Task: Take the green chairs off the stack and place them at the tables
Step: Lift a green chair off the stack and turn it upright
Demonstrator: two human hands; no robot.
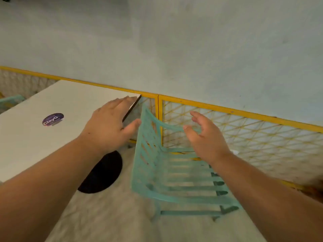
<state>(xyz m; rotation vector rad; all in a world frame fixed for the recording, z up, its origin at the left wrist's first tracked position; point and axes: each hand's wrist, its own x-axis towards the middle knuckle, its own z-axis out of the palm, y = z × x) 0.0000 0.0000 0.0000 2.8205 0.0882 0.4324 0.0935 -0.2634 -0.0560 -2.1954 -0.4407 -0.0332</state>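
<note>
1. The chair (pixel 174 172) stands on the floor (pixel 104 224) beneath both hands, beside the table (pixel 52 123), its back near the fence (pixel 244 130).
2. The left hand (pixel 108 126) hovers spread over the table's corner, thumb by the backrest; the right hand (pixel 204 137) is open at the backrest's top, gripping nothing.
3. Risk: the chair looks angled away from the table; a careless nudge could knock it against the fence.
</note>
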